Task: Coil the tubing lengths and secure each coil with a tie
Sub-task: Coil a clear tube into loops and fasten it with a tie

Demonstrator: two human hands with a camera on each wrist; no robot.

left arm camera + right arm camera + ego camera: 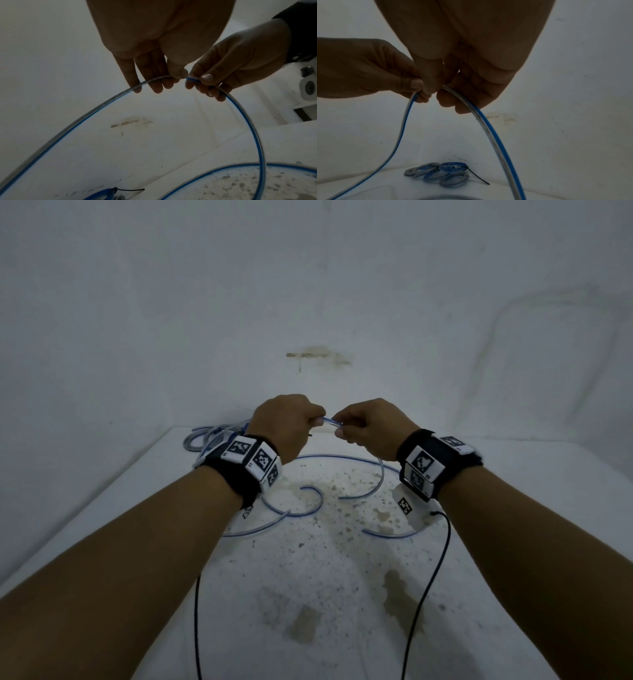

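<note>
A length of clear tubing with a blue stripe [330,422] is lifted above the white table [144,508]. My left hand [317,419] pinches it between thumb and fingers. Right beside it, my right hand [339,428] pinches the same tubing. From the two hands the tubing [68,129] hangs down in an arch on both sides [496,135], and its loose loops [308,510] lie on the table below. Several finished coils [440,174] lie at the back left, one bound with a black tie [477,177].
The table top is stained and speckled in the middle [397,594]. Black cables [428,577] run from my wrists back over the table toward me. A white wall [308,302] rises directly behind the table's far edge. The table's left edge [85,525] slants toward me.
</note>
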